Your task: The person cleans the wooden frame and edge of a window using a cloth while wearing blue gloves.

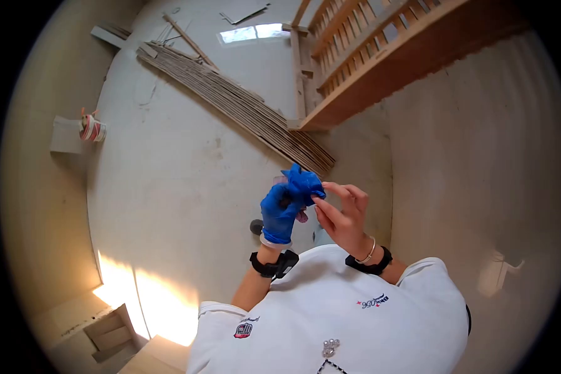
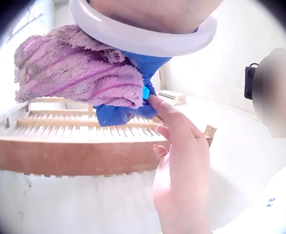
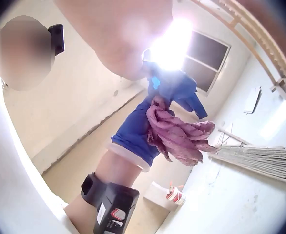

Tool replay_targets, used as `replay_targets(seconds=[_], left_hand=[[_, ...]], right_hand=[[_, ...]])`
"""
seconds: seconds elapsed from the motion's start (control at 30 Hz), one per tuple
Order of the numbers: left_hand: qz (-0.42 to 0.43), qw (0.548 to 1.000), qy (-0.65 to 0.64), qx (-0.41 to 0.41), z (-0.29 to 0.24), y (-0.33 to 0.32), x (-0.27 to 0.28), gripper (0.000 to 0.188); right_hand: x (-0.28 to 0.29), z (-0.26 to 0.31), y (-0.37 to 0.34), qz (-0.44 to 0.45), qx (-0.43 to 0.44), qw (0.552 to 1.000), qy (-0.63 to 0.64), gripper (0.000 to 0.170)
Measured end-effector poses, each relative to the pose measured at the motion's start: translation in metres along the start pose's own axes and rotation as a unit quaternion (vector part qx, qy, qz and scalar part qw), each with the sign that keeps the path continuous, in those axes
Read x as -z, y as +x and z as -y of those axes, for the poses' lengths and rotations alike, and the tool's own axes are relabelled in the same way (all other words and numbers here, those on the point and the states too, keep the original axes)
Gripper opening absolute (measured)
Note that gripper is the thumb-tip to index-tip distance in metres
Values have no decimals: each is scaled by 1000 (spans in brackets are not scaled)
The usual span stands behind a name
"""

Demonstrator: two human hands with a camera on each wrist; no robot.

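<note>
My left hand (image 1: 278,215) wears a blue rubber glove with a pale rolled cuff at the wrist. It grips a fuzzy purple cloth (image 2: 79,70), which hangs in twisted folds from the hand in the right wrist view. Crumpled blue glove material (image 1: 304,186) bunches up at the left fingers. My bare right hand (image 1: 348,221) pinches the edge of this loose blue glove between thumb and fingertips. Both hands meet in front of the chest, above the floor. From the right wrist, the right fingertips are hidden behind the palm.
A stack of long thin strips (image 1: 230,103) lies across the floor ahead. A slatted wooden frame (image 1: 368,81) stands at the upper right. By the left wall, a red-and-white bucket (image 1: 93,129) sits beside a pale box (image 1: 65,135). Cardboard (image 1: 113,333) lies at the lower left.
</note>
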State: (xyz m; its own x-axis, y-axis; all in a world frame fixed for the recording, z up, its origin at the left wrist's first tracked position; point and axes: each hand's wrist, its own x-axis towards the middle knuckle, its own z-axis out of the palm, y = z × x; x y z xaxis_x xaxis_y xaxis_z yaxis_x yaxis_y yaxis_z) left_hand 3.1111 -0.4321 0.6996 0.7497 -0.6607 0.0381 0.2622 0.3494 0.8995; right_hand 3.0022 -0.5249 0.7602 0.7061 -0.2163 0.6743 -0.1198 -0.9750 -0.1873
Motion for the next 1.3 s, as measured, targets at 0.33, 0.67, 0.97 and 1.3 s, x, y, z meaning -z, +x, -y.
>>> replay_targets(seconds=[0.33, 0.67, 0.97, 1.3], left_hand=[[-172, 981, 72, -47, -101, -50, 216, 16], [-360, 915, 179, -39, -105, -29, 250, 16], [-322, 927, -186, 41, -127, 25, 280, 9], [-212, 962, -37, -170, -98, 87, 285, 29]], right_hand=[[-157, 191, 81, 109, 110, 983, 100, 14], [-233, 197, 123, 252, 65, 908, 330, 26], [-298, 176, 197, 489, -346, 314, 737, 11], [-365, 131, 244, 550, -382, 87, 737, 15]])
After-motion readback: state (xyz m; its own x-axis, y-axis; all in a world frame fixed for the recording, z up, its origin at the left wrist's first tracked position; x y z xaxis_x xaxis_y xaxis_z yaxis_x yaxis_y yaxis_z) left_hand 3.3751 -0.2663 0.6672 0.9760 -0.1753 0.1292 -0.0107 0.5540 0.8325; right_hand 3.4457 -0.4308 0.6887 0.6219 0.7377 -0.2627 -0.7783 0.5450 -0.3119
